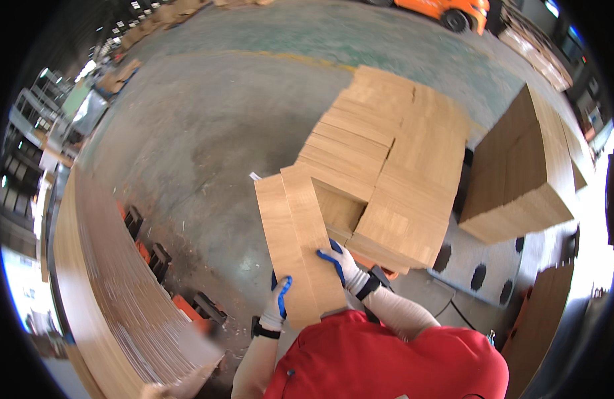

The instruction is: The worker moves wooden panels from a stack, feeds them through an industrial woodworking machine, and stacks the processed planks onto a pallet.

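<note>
A brown folded cardboard carton (300, 233), long and narrow with a seam down its middle, is held tilted in front of my red top. My left hand (278, 302), in a white and blue work glove, grips its left edge near the bottom. On the opposite edge, a little higher, my right hand (343, 266) in a matching glove is closed round the board. Just beyond lies a low, wide stack of folded cartons (413, 159) in several bundles. A lower spot in its near left part shows a recessed layer (338, 211).
At the left stands a long row of cardboard sheets (114, 292) above orange and black pallet feet (159, 259). A tall carton stack (513, 166) rises at the right, by a grey pallet (466, 249) with dark holes. An orange vehicle (440, 10) is at the far edge.
</note>
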Motion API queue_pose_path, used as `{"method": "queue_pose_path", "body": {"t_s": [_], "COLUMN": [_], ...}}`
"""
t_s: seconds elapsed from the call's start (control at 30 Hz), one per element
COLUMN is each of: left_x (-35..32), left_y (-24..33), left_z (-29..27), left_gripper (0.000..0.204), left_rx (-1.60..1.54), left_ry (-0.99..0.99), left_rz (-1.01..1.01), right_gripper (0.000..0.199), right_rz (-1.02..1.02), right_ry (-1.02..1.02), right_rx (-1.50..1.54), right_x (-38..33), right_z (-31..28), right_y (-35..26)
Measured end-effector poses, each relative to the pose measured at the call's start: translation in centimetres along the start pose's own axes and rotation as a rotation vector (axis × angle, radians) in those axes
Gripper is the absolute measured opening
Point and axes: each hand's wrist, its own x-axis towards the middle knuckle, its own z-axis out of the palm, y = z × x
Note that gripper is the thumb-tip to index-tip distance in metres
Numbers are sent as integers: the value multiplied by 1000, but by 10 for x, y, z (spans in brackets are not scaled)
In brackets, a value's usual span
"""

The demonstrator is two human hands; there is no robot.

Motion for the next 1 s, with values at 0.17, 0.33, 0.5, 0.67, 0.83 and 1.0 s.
{"method": "queue_pose_path", "body": {"t_s": [0.17,0.33,0.5,0.67,0.83,1.0], "left_x": [122,251,373,462,517,568], "left_y": [95,135,156,176,171,139], "left_z": [15,13,58,65,38,-8], "left_gripper": [47,49,39,53,58,58], "left_rx": [72,258,533,698,900,1030], "left_ry": [-55,-190,-600,-923,-1182,-1196], "left_rz": [-369,-633,-761,-1014,-1281,-1352], "right_gripper": [46,47,49,48,56,58], "right_rz": [-30,-255,-529,-1005,-1058,-1194], "right_ry": [242,496,795,1097,1212,1245], "right_rx": [191,403,613,501,1062,1201], "right_x": [78,131,178,232,327,393], "right_z": [16,14,21,117,125,115], "right_y": [-23,-31,-15,-30,107,141]}}
